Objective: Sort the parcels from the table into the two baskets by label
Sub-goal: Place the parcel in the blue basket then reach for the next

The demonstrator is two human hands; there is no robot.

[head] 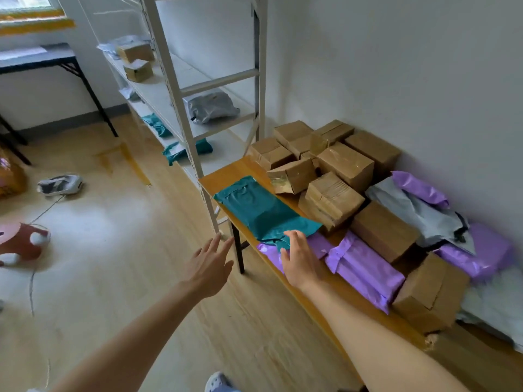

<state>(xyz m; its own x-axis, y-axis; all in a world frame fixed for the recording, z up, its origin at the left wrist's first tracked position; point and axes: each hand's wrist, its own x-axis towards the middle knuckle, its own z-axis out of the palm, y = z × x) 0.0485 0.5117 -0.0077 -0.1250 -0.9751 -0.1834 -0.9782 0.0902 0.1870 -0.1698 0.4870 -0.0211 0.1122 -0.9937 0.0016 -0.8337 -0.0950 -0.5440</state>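
A teal mailer bag (260,207) lies at the near left end of the wooden table (220,174). My right hand (297,258) lies on its near corner, thumb at the bag's edge and fingers bent over it. My left hand (208,267) hovers open over the floor just left of the table, holding nothing. Purple mailer bags (365,267) lie beside my right hand. Brown cardboard boxes (339,165) are piled toward the wall, with a grey bag (418,213) behind them. No basket is in view.
A white metal shelf rack (181,89) stands past the table's end, holding boxes, grey and teal bags. On the floor to the left lie a shoe (60,184) and a red stool (22,241). A black-legged table (42,60) stands at the far left.
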